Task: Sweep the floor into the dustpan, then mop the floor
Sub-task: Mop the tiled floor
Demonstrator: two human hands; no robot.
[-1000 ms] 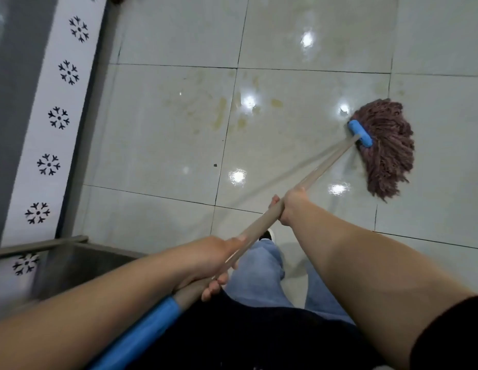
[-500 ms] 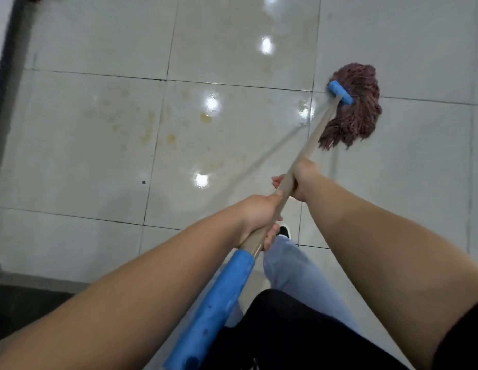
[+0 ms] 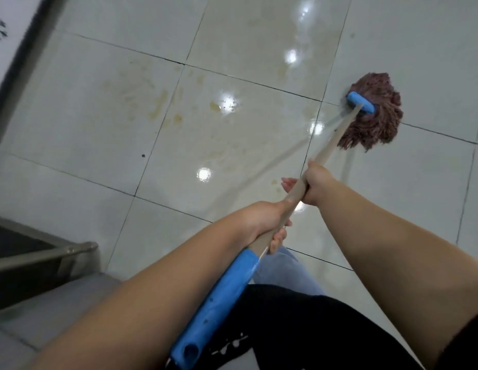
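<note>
A mop with a reddish-brown string head (image 3: 376, 121) and a blue clamp (image 3: 360, 102) lies on the glossy white tile floor (image 3: 85, 116) at the upper right. Its wooden handle (image 3: 331, 145) runs down towards me and ends in a blue grip (image 3: 219, 311). My right hand (image 3: 316, 184) grips the handle higher up, nearer the mop head. My left hand (image 3: 262, 222) grips the handle just above the blue grip. Yellowish-brown stains (image 3: 160, 105) mark the tiles left of the mop head. No dustpan is in view.
A metal-framed object with a rail (image 3: 45, 253) stands at the lower left on a grey step. A white wall panel with black flower prints (image 3: 0, 25) and a dark strip run along the upper left. My jeans leg (image 3: 283, 273) is below the hands.
The mop head swung from the right to farther away, then back slightly nearer on the right. My view turned, bringing the metal frame and wall panel back into sight at the left.
</note>
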